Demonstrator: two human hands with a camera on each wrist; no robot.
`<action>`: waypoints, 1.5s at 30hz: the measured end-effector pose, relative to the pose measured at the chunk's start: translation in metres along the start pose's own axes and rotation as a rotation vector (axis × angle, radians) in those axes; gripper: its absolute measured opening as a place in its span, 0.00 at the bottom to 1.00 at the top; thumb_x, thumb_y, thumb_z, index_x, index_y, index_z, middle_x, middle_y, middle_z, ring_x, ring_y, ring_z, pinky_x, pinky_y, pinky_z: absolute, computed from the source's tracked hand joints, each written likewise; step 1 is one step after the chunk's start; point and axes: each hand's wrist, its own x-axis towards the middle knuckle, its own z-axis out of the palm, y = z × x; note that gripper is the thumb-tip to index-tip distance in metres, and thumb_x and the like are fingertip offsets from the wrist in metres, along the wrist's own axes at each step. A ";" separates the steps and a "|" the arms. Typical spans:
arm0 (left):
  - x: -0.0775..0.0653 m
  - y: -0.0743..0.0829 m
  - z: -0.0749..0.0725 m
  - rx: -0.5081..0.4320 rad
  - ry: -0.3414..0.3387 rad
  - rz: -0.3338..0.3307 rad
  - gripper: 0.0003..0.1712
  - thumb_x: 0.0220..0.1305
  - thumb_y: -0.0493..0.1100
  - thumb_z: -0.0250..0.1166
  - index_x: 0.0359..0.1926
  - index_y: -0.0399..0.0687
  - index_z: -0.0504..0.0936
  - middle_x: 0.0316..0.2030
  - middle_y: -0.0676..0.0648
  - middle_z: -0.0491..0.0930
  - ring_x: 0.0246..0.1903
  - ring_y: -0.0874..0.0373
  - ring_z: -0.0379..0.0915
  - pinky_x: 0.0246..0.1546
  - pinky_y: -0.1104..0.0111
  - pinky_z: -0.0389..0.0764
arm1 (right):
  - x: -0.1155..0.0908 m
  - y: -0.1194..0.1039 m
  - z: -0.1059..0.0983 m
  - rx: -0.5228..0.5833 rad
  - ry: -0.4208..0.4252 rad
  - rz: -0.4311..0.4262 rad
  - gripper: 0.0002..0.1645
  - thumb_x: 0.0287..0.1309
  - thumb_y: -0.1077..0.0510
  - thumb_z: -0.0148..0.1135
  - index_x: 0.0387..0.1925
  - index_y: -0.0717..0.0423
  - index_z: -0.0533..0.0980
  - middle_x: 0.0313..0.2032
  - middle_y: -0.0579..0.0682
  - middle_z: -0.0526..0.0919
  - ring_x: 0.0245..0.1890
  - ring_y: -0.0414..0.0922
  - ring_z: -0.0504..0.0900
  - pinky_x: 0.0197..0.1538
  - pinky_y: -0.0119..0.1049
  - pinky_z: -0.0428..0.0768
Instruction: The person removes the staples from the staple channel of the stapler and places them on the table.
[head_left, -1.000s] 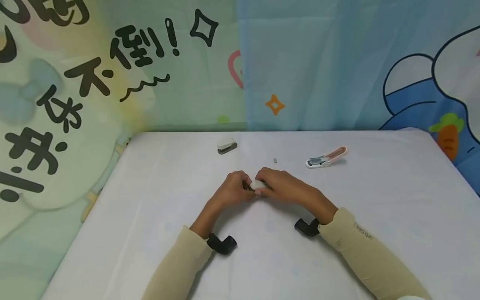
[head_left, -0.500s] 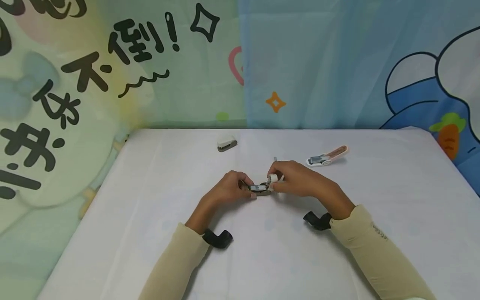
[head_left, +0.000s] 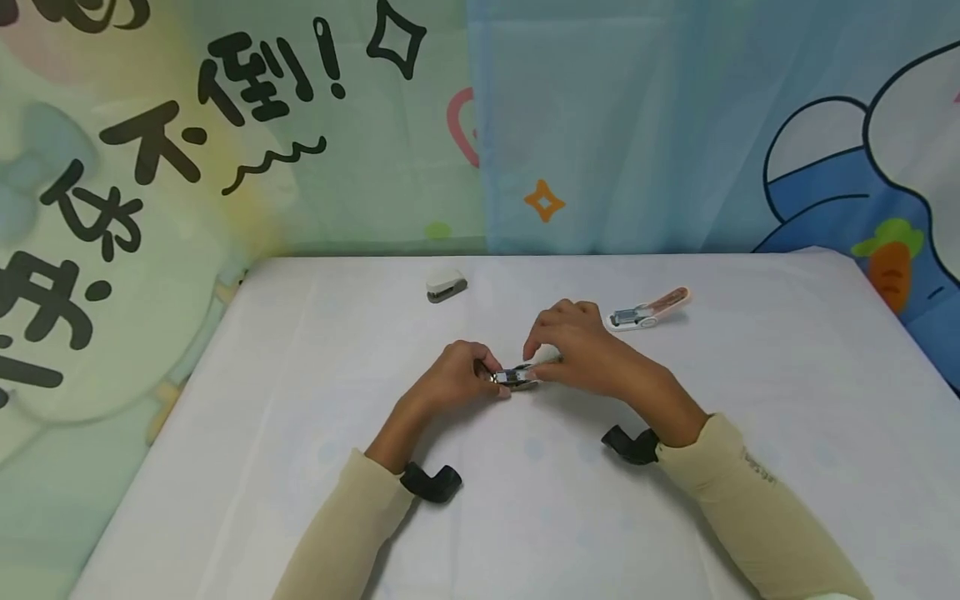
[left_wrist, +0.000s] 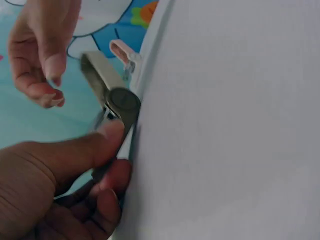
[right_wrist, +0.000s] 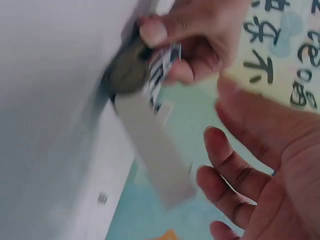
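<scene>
My left hand [head_left: 457, 375] pinches a small stapler [head_left: 516, 377] by one end between thumb and fingers. The stapler's white top cover [right_wrist: 155, 150] is swung far back from its dark grey base, baring the metal inside. In the left wrist view the round grey hinge [left_wrist: 123, 102] shows just beyond my left thumb. My right hand [head_left: 581, 346] hovers beside the raised cover, fingers loosely bent and holding nothing. Both wrist views show a gap between it and the stapler.
A white and grey mini stapler [head_left: 446, 285] sits at the back of the white table [head_left: 337, 333]. Toward the right lies a pink and white stapler [head_left: 648, 310], its top swung open. A tiny grey staple strip [right_wrist: 102, 198] lies on the cloth. A printed curtain hangs behind.
The stapler went from having its cover down to being open, with the cover swung to the right. My right hand moved right with the cover, then let go of it. My left hand stayed put.
</scene>
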 end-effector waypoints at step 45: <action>0.001 -0.005 0.001 -0.061 -0.053 0.023 0.12 0.50 0.42 0.78 0.34 0.43 0.84 0.29 0.51 0.80 0.26 0.61 0.71 0.28 0.70 0.72 | -0.005 0.059 0.005 0.246 0.213 0.242 0.06 0.58 0.65 0.66 0.33 0.58 0.87 0.39 0.52 0.87 0.37 0.50 0.78 0.49 0.53 0.66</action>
